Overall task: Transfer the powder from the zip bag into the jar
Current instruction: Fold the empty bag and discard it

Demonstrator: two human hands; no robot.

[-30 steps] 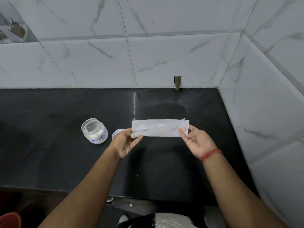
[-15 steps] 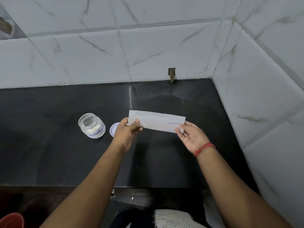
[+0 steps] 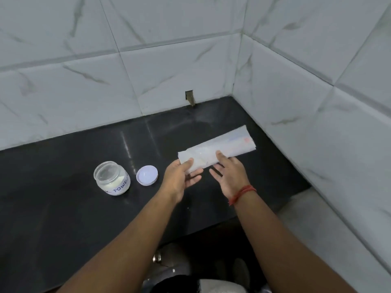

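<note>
A flattened, folded zip bag (image 3: 224, 148) stretches from centre toward the right wall, just above the black counter. My left hand (image 3: 182, 176) pinches its near left end between thumb and fingers. My right hand (image 3: 229, 172) is under the bag's middle, fingers touching its lower edge; whether it grips is unclear. A small glass jar (image 3: 111, 178) labelled "POWDER" stands open at the left with white powder in its bottom. Its round white lid (image 3: 147, 175) lies flat beside it, between jar and left hand.
The black counter (image 3: 63, 208) runs along white marble-tiled walls (image 3: 169, 70) at the back and the right. A small hole with a pipe stub (image 3: 190, 98) is in the back wall. The counter's front edge is close to my body.
The bag has swung so its far end points toward the right wall. My right hand has slid from the bag's right end to its middle. The view has shifted right.
</note>
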